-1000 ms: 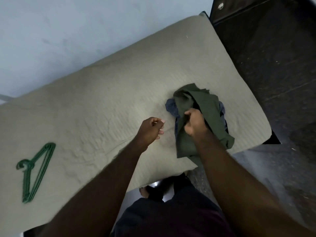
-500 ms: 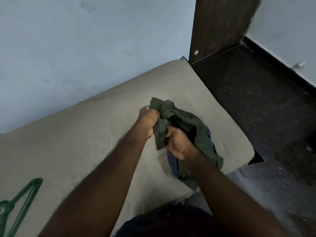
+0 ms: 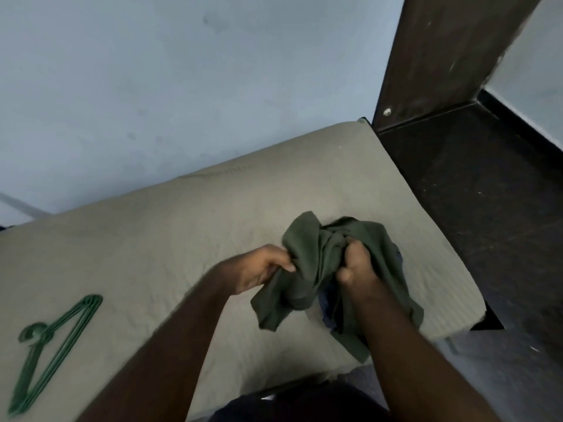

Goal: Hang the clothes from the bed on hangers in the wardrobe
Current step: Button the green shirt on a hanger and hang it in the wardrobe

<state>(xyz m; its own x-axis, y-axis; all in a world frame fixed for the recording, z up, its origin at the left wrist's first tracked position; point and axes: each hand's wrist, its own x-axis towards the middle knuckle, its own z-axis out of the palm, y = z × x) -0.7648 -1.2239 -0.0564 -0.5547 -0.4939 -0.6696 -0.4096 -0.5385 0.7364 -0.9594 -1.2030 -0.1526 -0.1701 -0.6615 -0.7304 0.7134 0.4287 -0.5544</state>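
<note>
A crumpled olive-green garment (image 3: 316, 269) is lifted off the beige bed (image 3: 182, 226) at its right end. My left hand (image 3: 262, 266) pinches the garment's left edge, and my right hand (image 3: 356, 266) grips a bunch of its cloth in a fist. Under the green cloth a blue striped garment (image 3: 327, 306) shows, mostly hidden. A stack of green hangers (image 3: 51, 345) lies flat on the bed at the far left, well apart from both hands.
A pale blue wall (image 3: 182, 86) runs behind the bed. A dark brown wooden panel (image 3: 441, 56) stands at the bed's far right corner. Dark floor (image 3: 487, 208) lies to the right of the bed.
My left hand, empty a second ago, has taken hold of the green garment. Both hands have lifted it and pulled it apart. The view has tilted up towards the wall.
</note>
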